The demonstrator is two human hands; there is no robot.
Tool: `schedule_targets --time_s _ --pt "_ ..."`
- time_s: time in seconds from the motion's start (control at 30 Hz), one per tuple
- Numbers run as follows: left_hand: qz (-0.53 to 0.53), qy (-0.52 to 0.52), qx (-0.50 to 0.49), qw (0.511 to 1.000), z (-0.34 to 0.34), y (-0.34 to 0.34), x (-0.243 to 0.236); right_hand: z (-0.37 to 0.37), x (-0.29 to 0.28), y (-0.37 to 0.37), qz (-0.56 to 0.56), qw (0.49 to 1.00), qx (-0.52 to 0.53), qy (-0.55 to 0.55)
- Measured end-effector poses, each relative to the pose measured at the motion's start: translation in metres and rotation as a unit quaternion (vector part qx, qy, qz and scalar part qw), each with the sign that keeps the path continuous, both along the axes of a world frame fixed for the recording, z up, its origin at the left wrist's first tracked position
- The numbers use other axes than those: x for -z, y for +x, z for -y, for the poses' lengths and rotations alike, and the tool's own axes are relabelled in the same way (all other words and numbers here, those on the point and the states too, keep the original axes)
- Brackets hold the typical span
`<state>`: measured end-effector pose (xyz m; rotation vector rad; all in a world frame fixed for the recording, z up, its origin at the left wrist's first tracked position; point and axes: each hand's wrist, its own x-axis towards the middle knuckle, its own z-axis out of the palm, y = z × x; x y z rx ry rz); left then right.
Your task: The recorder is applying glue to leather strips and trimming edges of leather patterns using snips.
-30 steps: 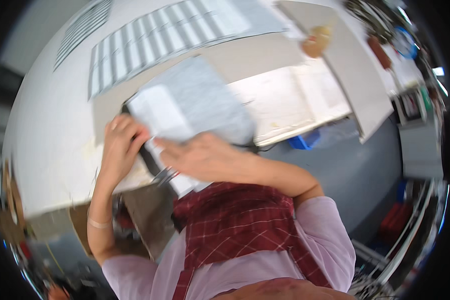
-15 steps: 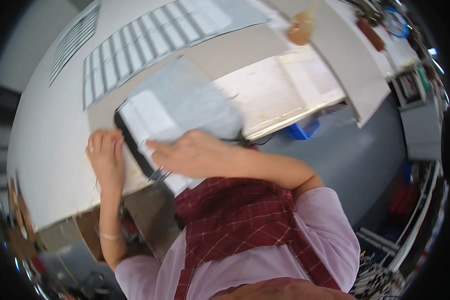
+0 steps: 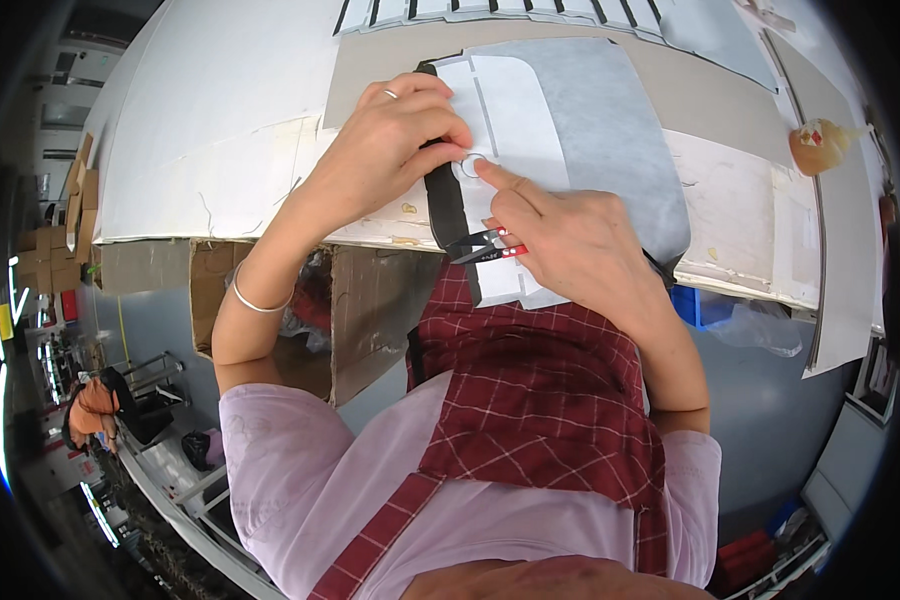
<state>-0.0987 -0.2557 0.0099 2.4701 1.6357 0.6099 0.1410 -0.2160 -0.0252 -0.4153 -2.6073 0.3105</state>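
A pale grey-blue panel [image 3: 620, 130] lies on the table at its near edge, with a white strip [image 3: 515, 95] and a black border [image 3: 443, 205] along its left side. Small thread snips [image 3: 488, 246] with red and black handles are tucked in the curled fingers of my right hand [image 3: 575, 235], blades pointing left. That hand's index fingertip touches a small round outline [image 3: 472, 166] on the white strip. My left hand [image 3: 390, 145] rests over the black border, thumb and index finger pinched beside the round outline. Whatever lies between those fingertips is too small to make out.
Behind the panel is a row of white pieces with black stripes [image 3: 510, 10] on grey board. A bottle of amber liquid [image 3: 818, 148] is at the right. Below the table's edge are an open cardboard box [image 3: 360, 310] and a blue bin [image 3: 685, 305]. Loose threads lie at left.
My left hand has moved from beside the panel onto its black border and closed into a pinch. My right index finger now meets it at the round outline. The whole view has turned.
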Motion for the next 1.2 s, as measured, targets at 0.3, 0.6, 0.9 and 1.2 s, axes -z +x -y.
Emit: schedule_targets --time_s 0.3,0.6,0.9,1.2 --pt "0.017 -0.043 -0.007 0.999 0.001 0.002 0.004 0.001 0.0 -0.001 -0.012 1.0 0.005 -0.005" --pt "0.087 -0.03 -0.033 0.995 0.005 0.012 0.004 0.0 -0.002 0.003 -0.031 0.999 0.015 0.0" --pt "0.168 -0.044 -0.08 0.982 0.006 0.012 0.017 -0.002 0.004 0.006 -0.059 0.997 -0.027 -0.036" --pt "0.34 -0.109 -0.127 0.925 0.005 -0.004 0.042 0.0 0.0 0.007 -0.022 0.999 -0.008 -0.05"
